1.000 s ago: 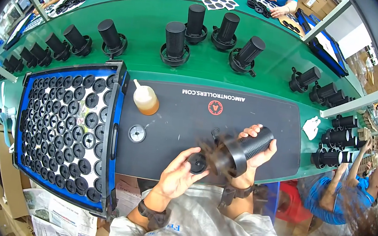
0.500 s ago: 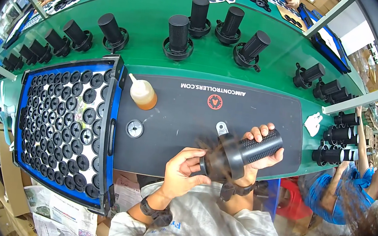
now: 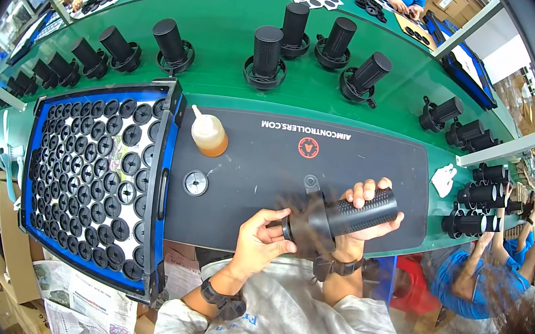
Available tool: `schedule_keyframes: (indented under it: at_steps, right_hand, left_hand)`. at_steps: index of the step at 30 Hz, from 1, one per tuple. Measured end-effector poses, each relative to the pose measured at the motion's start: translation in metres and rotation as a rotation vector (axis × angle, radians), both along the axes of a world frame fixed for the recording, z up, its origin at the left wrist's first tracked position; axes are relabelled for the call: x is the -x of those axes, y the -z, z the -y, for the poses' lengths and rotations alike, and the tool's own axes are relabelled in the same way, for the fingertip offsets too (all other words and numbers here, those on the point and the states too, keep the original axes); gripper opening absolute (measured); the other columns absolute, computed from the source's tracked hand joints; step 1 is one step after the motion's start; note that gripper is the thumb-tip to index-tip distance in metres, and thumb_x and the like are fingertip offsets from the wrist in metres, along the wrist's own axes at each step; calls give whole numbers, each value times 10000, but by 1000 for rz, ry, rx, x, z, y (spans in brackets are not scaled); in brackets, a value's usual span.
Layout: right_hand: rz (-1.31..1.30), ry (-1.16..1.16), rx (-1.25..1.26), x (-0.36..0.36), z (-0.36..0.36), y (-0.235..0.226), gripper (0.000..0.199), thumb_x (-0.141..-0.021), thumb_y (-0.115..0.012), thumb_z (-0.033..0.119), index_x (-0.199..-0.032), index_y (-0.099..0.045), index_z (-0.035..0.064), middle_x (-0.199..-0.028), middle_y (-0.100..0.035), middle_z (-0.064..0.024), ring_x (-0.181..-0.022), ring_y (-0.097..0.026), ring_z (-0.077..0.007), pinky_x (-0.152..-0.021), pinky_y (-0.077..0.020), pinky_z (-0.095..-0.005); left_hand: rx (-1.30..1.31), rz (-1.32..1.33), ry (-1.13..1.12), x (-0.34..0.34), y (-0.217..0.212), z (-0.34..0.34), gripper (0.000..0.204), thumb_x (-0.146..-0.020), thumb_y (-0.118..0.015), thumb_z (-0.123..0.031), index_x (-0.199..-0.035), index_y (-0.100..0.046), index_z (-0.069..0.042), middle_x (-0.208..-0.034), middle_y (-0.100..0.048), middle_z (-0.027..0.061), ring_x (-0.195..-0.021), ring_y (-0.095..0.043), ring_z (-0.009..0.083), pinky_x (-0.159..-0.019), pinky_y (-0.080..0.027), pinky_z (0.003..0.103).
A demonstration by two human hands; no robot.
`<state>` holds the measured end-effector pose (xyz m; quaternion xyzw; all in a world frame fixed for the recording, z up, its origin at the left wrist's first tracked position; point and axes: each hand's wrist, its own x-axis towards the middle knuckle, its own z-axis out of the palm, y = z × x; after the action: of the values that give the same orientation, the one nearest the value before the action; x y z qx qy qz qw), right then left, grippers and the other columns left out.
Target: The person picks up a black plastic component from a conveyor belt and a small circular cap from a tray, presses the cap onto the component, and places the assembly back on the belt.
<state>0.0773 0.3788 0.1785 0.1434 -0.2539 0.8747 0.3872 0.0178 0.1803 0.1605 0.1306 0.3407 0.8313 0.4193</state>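
Between three and four o'clock in the head view, a black ringed cylinder (image 3: pixel 368 213) is held over the dark mat (image 3: pixel 252 185) on the green tabletop (image 3: pixel 436 216), its barrel gripped by the right hand (image 3: pixel 371 232). Toward six o'clock, a small black disc (image 3: pixel 285 228) is pinched by the left hand (image 3: pixel 260 245) at the cylinder's wide end; whether it is seated cannot be told through the blurred hair (image 3: pixel 314 222). Near ten o'clock, an amber-filled bottle (image 3: pixel 210 135) is set on the mat, and at nine, a blue-edged tray (image 3: pixel 168 156) is filled with discs (image 3: pixel 129 163).
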Motion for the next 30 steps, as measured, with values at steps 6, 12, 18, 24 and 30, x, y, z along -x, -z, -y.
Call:
schedule_keyframes:
  at_steps: [6,12,18,24,30]
  right_hand:
    - [114,50,-3,6,14,-12,546,-826,-536,478,-1134,-447,35,-910,-535,-133,-796,-519,-264,-816,-438,-429]
    - [406,93,-85,-15,-16,-46,435,-786,-512,380,-1023,-524,16,-867,-549,-136,-769,-534,-276,-799,-440,-438]
    - [536,448,-434,-35,-61,-30,506,-770,-496,415,-980,-529,-44,-848,-565,-167,-794,-567,-280,-769,-478,-430]
    - [696,347,-496,-20,-79,-15,485,-766,-508,388,-957,-532,-57,-873,-579,-188,-818,-597,-305,-740,-506,-418]
    - [465,827,-210,-2,-238,-46,348,-858,-407,252,-961,-551,-48,-849,-625,-192,-788,-622,-287,-747,-507,-388]
  left_hand:
    - [114,-26,13,7,24,7,646,-719,-758,52,-1282,-443,8,-1253,-487,153,-1044,-591,235,-840,-543,329]
    - [277,-63,-23,20,13,38,700,-678,-795,9,-1294,-463,-13,-1255,-513,176,-1050,-598,254,-830,-541,332]
    - [958,-1149,-476,81,18,73,711,-683,-774,-57,-1313,-448,-3,-1290,-496,211,-1130,-536,370,-937,-458,431]
    - [1153,-1362,-604,101,30,66,616,-754,-700,-118,-1303,-451,13,-1296,-474,247,-1227,-420,416,-1049,-327,459]
    - [1092,-1020,-630,84,20,71,633,-697,-726,-25,-1274,-471,24,-1187,-534,203,-1195,-474,363,-991,-397,424]
